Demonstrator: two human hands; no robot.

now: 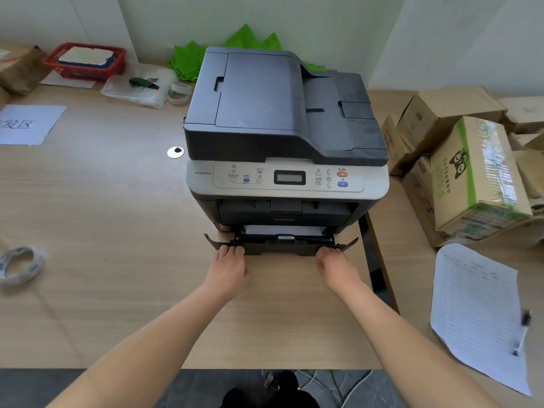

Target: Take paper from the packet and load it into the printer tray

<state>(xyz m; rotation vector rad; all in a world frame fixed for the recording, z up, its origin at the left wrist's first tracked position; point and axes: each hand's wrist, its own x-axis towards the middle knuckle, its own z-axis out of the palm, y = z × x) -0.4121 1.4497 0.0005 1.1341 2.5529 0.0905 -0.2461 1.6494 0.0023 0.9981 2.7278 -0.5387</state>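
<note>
We found the wooden desk (117, 219) carrying a dark-lidded multifunction printer (282, 122) set near its right edge, with cardboard boxes (471, 178) stacked on the adjoining surface to the right. We could not identify any paper packet with certainty; a printed sheet (477, 313) with a pen (522, 331) lay to the right, and a roll of tape (20, 265) lay to the left.

The printer tray (279, 245) stood partly drawn out at the base of the machine. White paper (282, 230) lay inside it, just behind the front lip, so we judged the loading done and the closing of the tray to be the step in hand, though the frame alone could equally show it being drawn out.

The left hand (228, 270) rested against the tray's front left, fingers curled over the top of the lip. The right hand (335, 266) sat likewise at the front right, fingers bent over the edge. Both were partly closed on the tray front and held nothing else.

We advised equal pressure from both hands, so the tray would run square on its guides and not skew. The stack should lie flat beneath the guides before the tray goes home, and fingertips should come off the lip ahead of the final seating.
</note>
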